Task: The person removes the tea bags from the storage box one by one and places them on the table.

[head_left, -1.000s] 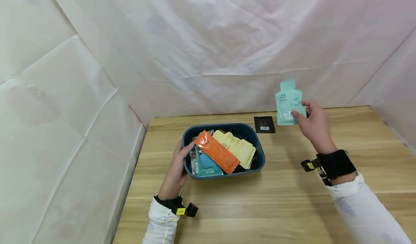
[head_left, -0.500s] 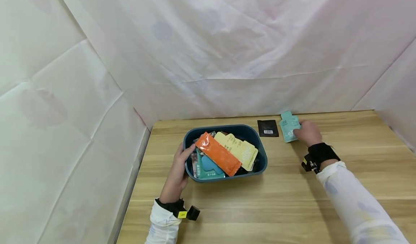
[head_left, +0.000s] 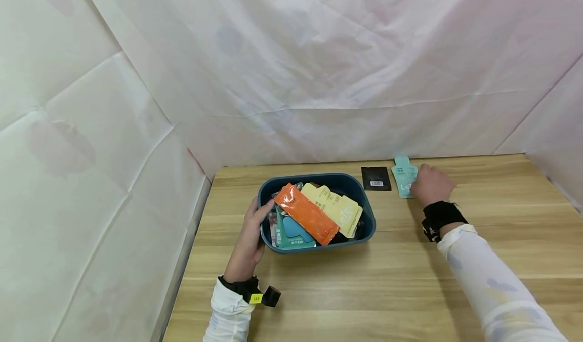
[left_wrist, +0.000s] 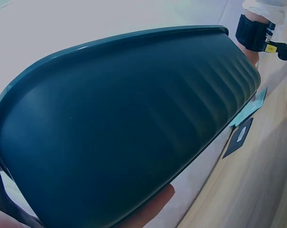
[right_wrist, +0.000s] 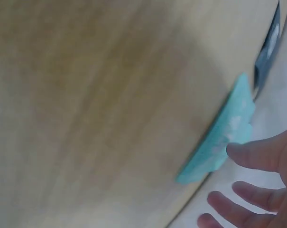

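Note:
My left hand (head_left: 248, 236) grips the left end of a dark blue plastic storage bin (head_left: 319, 176), thumb over the rim and fingers underneath in the left wrist view. Heaped in the bin are an orange sachet (head_left: 307, 214), pale yellow LeTee pouches (head_left: 348, 215) and a teal packet (head_left: 287, 241). Against the back of the table lies a mint-green pouch (head_left: 403, 172) with a narrow neck. My right hand (head_left: 432, 185) is at its right side; the right wrist view shows spread fingers, with the thumb overlapping the pouch (right_wrist: 224, 137) and the other fingers apart from it.
A small black packet (head_left: 376, 178) with a white barcode label lies between the bin and the mint-green pouch. The wooden table (head_left: 355, 301) ends at a pale fabric wall (head_left: 319, 134) behind, with fabric on both sides too.
The right hand has lowered the mint-green pouch onto the table beside the black packet, and its fingers have spread off it. The left hand keeps its hold on the bin.

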A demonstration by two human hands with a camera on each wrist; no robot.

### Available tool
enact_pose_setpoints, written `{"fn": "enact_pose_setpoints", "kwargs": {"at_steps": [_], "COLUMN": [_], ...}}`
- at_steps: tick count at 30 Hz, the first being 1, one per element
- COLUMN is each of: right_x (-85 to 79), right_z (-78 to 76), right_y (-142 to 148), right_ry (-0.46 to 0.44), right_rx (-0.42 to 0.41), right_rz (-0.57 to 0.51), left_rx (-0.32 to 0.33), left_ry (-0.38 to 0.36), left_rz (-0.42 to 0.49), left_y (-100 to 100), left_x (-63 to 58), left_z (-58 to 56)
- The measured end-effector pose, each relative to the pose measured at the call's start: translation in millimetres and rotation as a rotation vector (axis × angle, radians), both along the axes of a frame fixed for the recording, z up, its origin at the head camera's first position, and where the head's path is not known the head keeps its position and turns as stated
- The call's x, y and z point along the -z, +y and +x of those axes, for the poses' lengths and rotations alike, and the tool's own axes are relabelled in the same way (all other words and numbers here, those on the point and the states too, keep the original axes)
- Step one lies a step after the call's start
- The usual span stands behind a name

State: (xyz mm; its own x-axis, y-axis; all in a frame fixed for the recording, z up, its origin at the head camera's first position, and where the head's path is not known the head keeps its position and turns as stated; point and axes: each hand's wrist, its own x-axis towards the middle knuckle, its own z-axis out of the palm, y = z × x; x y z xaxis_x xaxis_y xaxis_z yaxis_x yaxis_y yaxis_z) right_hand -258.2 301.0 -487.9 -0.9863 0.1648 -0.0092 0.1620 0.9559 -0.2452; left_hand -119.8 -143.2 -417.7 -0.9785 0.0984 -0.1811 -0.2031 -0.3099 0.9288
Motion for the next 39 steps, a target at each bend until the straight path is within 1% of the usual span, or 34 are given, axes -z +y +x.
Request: {"fn": "enact_pose_setpoints", "kwargs": {"at_steps": [3, 7, 12, 14, 18, 21, 25, 27, 30, 34, 39], "right_x": [-10.3, -31.8, -60.9, -69.9, -82.7, -91.1, -100.3, -103.3, -106.2, -108.0, -108.0], "right_z": [3.7, 6.4, 11.8, 16.5, 27.9, 38.0, 54.3, 63.2, 76.4, 93.8, 110.8], "right_y": [-10, -29, -58, -70, -96, -114, -137, -148, -164, -184, -205], "right_ry": [0.094, 0.219, 0.305, 0.341, 0.445, 0.514, 0.584, 0.611, 0.625, 0.605, 0.588], "right_rx": [-0.019, -0.059, -0.118, -0.147, -0.217, -0.283, -0.392, -0.442, -0.498, -0.563, -0.641], "right_rz": [0.026, 0.044, 0.048, 0.047, 0.041, 0.035, 0.025, 0.038, 0.071, 0.085, 0.082], "left_rx": [0.002, -0.004, -0.005, -0.002, 0.005, 0.006, 0.001, -0.001, 0.001, -0.003, -0.009], "left_ry": [0.004, 0.020, 0.022, 0.016, 0.012, 0.015, 0.019, 0.022, 0.024, 0.012, 0.005], "left_rz": [0.004, 0.002, -0.004, -0.002, 0.007, 0.010, 0.011, 0.010, 0.006, 0.004, 0.001], "left_y": [0, 0, 0, 1, 2, 2, 1, 1, 1, 0, 0], "left_x": [0.1, -0.2, -2.3, -2.8, -1.6, 0.1, 0.6, 0.6, 0.0, -0.6, -0.6], "left_z": [-1.2, -4.1, -6.0, -6.2, -6.1, -5.7, -5.8, -6.6, -7.2, -6.3, -4.5]}}
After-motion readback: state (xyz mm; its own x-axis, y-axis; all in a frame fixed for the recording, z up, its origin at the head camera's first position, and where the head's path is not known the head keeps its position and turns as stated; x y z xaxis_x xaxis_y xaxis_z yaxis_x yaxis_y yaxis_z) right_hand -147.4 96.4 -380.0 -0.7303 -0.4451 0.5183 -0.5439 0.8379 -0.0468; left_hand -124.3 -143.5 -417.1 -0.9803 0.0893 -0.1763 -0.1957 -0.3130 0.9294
